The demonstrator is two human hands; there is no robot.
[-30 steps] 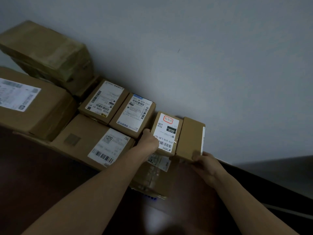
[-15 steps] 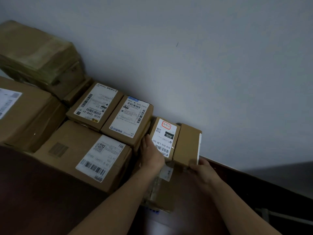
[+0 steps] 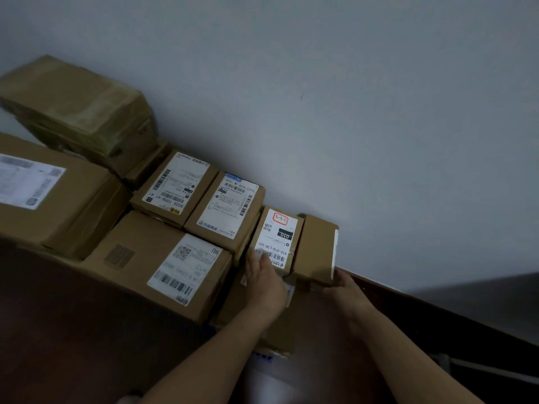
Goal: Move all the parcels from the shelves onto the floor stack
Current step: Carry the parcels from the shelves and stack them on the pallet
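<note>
A small parcel with a white label and a red mark (image 3: 278, 233) sits next to a plain brown small parcel (image 3: 315, 249) at the right end of the floor stack, against the wall. Both rest on a lower brown box (image 3: 280, 333). My left hand (image 3: 265, 284) presses on the near left edge of the labelled parcel, its fingers over the barcode. At the plain parcel's near right corner, my right hand (image 3: 347, 290) grips from the other side. The two parcels touch each other.
Left of them lie two labelled boxes (image 3: 175, 185) (image 3: 227, 208), a wide box with a barcode label (image 3: 151, 263), a big carton (image 3: 52, 193) and a tape-wrapped carton (image 3: 75, 103) on top. A grey wall (image 3: 350, 112) stands behind; dark baseboard (image 3: 408, 304) runs right.
The two small parcels have come down and settled against the wall on the lower box. My left hand slid from the labelled parcel's side onto its near edge.
</note>
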